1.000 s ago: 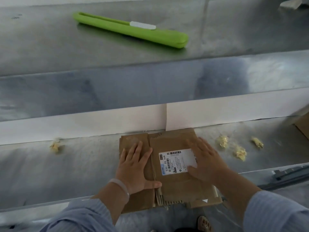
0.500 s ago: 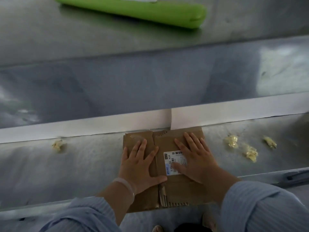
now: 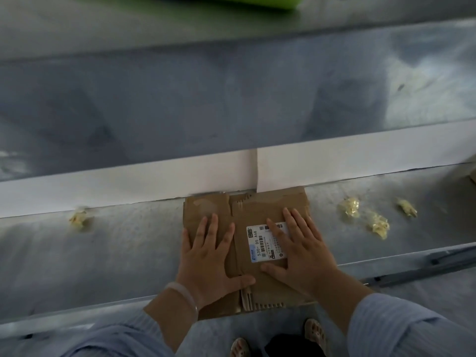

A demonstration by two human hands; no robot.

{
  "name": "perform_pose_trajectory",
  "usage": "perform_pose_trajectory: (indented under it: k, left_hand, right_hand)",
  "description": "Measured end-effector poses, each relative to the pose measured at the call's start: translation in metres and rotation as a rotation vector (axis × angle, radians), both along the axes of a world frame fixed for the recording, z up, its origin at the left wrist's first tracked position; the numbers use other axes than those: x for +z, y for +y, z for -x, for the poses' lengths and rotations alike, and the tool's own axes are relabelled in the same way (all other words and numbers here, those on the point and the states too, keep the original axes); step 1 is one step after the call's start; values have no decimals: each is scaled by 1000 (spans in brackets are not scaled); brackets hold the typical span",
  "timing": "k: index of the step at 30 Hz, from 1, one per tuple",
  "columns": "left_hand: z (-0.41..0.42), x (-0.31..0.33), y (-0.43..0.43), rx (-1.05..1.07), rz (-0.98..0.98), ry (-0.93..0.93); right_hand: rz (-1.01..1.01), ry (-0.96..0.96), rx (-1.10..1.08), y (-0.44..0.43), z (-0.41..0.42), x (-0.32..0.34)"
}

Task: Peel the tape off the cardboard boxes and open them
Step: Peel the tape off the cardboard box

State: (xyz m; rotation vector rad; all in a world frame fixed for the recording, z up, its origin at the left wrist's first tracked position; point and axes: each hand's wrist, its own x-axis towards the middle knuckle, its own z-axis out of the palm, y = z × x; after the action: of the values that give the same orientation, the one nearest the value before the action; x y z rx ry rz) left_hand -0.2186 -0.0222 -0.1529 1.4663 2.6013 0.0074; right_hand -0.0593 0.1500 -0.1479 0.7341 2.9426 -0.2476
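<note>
A flattened brown cardboard box (image 3: pixel 247 210) lies on the metal shelf (image 3: pixel 116 253), its far edge against the white strip. A white shipping label (image 3: pixel 260 243) is stuck on its right half. My left hand (image 3: pixel 208 256) presses flat on the left half with fingers spread. My right hand (image 3: pixel 298 248) lies flat on the right half and partly covers the label. The near edge of the box overhangs the shelf edge.
Crumpled yellowish tape balls lie on the shelf: one at the left (image 3: pixel 78 219), three at the right (image 3: pixel 349 206) (image 3: pixel 377 224) (image 3: pixel 407 207). A green object (image 3: pixel 244 1) rests on the upper shelf. Another cardboard corner (image 3: pixel 473 173) shows at the right edge.
The view tilted down, so the green object slid to the top edge. My right hand moved left onto the label; my left hand stays flat on the box.
</note>
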Motion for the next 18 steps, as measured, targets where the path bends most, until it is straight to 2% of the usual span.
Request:
perform_pose_trajectory:
  k: [14, 16, 18]
  left_hand:
    - [-6, -2, -3, 52, -77, 36]
    - [-11, 2, -7, 133, -95, 40]
    - [-19, 4, -16, 289, -85, 30]
  right_hand:
    - [20, 14, 39, 4, -2, -1]
    - [66, -8, 42, 9, -6, 3]
    - [132, -19, -48, 13, -14, 9]
